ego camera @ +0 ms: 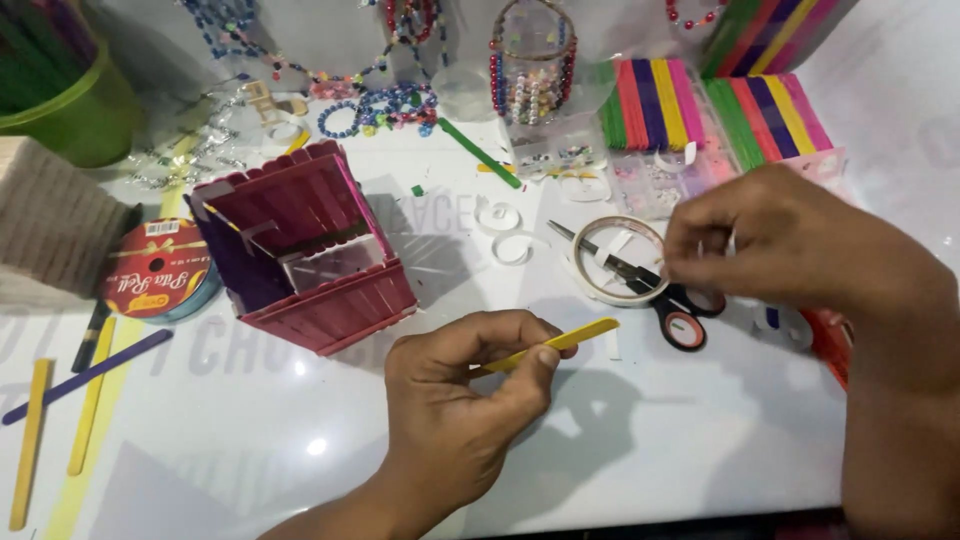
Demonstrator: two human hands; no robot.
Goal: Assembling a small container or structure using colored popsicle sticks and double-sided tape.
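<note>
White and glossy, the desk [640,450] is crowded along its far edge with bead strings [385,105], a green cup [70,100] at far left and packs of coloured sticks [715,110] at far right; loose sticks [60,400] lie at the near left, beside a ribbon spool [160,268]; a maroon stick box [305,250] sits left of centre, open side up.

Near the middle, the left hand [460,400] is closed in a pinch on a yellow stick [560,343]; thumb and forefinger clamp its near end, and its long axis runs from the hand up and to the right, the free tip pointing toward the tape roll [620,262] and the scissors [665,300]; the stick is lifted clear of the desk.

To the right and a little farther off, the right hand [790,245] hangs over the scissors' handles with fingers curled together, seemingly pinching a small white piece; what exactly it grips I cannot tell.

So the stick's free tip lies between the two hands, aimed at the right hand; the box is well apart to the left, nearer the left hand.
</note>
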